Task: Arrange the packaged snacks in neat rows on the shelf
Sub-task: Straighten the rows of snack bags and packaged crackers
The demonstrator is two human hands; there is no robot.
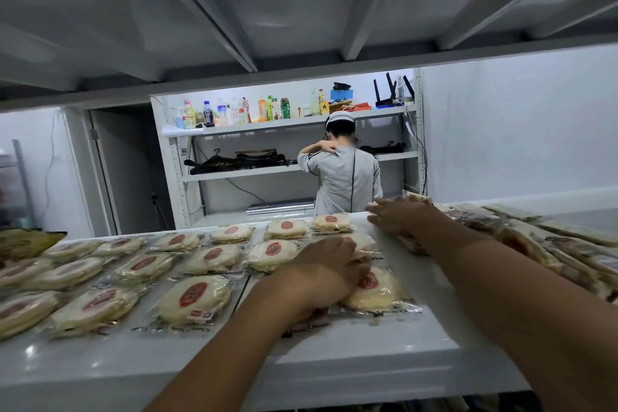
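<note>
Lying palm down near the front of the shelf, the left hand (329, 273) covers part of one round cake packet (378, 291) and hides most of another beneath its wrist. Its fingers bend down onto the clear wrapper, but I cannot tell whether they pinch it or only press. The packet holds a flat, pale disc with a red oval label, sealed in glossy, crinkled film with a printed strip along its near edge.

The right hand (398, 216) reaches farther back and to the right. Its fingers are spread and nearly straight, resting on the far ends of the long packets (535, 244) and gripping nothing. These packets are narrow and oblong, in translucent film with brown print, and they lie side by side at a slant. Blur and the frame's right edge cut them off, so their contents are hard to make out.

Left of the hands, more round cakes (194, 299) lie in three loose rows on the smooth, glossy white shelf (334, 344). A dark yellowish packet (26, 241) at far left is half cut off.

Overhead runs the ribbed grey underside of the upper shelf (301, 10). Beyond, a person (347, 177) in a grey top and white cap stands with back turned before a white rack (267, 125) with bottles (234, 110) on its top tier.
</note>
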